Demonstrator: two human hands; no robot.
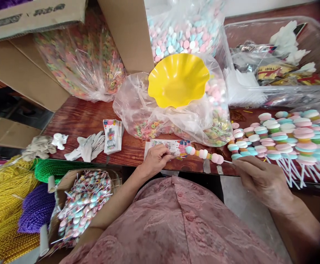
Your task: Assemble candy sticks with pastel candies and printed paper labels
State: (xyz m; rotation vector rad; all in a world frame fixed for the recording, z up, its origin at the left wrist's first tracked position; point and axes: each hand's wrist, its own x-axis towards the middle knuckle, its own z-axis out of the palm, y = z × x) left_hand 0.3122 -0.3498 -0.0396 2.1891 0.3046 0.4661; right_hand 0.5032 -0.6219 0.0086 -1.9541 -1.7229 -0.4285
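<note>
My right hand (pixel 264 180) pinches the white stick of a candy skewer (pixel 203 153), which lies nearly level and points left. Pink, white, blue and orange candies are threaded along it. The skewer's tip is at the opening of a printed plastic bag (pixel 164 145); how far it is inside I cannot tell. My left hand (pixel 156 158) is closed on the bag's near edge, thumb against fingers. A stack of similar printed bags (pixel 112 136) lies left of my left hand. Right of the skewer, many more candy skewers (pixel 281 137) are piled with their sticks toward me.
A yellow wavy bowl (pixel 178 80) rests on a clear bag of candies (pixel 138 106). Behind stand a cardboard box (pixel 25 69) and a plastic bin (pixel 286 88). Gloves (pixel 87 146) lie left. Below the table edge are a box of wrapped skewers (pixel 83 205) and bead strands (pixel 6 198).
</note>
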